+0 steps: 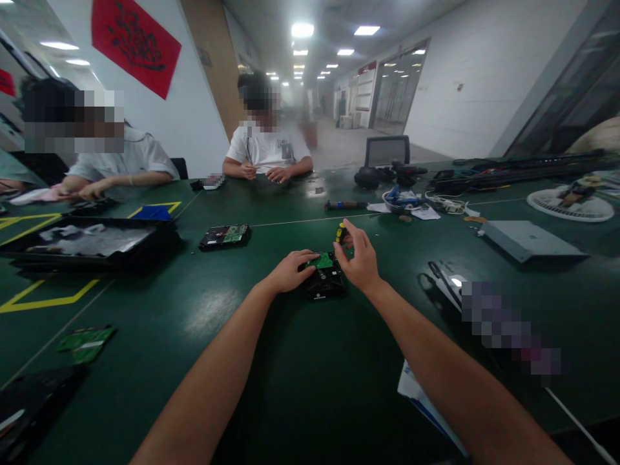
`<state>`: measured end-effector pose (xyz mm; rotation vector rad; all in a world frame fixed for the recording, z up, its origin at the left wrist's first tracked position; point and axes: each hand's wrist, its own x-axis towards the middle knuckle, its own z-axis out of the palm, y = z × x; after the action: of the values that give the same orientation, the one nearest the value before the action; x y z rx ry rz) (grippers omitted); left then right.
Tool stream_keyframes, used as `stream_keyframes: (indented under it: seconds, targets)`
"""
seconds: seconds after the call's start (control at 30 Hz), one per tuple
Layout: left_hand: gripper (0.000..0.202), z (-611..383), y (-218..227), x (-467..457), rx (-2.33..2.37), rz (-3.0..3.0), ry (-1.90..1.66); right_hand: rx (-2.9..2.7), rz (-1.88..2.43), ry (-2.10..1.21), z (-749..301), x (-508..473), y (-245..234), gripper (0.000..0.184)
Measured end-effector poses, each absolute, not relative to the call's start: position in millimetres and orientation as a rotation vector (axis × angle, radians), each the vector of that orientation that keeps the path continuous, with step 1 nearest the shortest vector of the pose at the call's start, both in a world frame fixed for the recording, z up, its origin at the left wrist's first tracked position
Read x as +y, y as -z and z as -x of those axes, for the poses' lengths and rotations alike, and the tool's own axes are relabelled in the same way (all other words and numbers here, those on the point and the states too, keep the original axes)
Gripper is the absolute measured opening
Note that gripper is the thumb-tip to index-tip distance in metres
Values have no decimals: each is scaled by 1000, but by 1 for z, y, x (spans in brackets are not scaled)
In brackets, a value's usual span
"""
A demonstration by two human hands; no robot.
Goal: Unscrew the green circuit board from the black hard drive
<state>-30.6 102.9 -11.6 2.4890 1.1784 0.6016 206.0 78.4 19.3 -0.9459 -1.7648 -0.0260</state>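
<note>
A black hard drive [323,284] with a green circuit board [321,261] on its upper face lies on the dark green table in front of me. My left hand [291,271] grips its left side, thumb and fingers resting on the board's edge. Above the drive's right far corner, my right hand [359,257] pinches a yellow and black screwdriver [341,233] by its handle, held upright. The tool's lower end is hidden by my fingers, so I cannot tell whether it touches the drive.
Another hard drive [224,237] sits further left, near a black tray [92,242]. A loose green circuit board [88,344] lies at near left. On the right are a grey metal box [533,240] and cables. Two people work across the table. A dark cylindrical tool [346,205] lies ahead.
</note>
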Motion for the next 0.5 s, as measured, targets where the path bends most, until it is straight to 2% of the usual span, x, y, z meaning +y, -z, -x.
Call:
stream_keyframes:
  seconds: [0.5]
  targets:
    - [49, 31, 18, 108, 1168, -2504, -613, -1771, 961, 33, -208, 77, -20, 59]
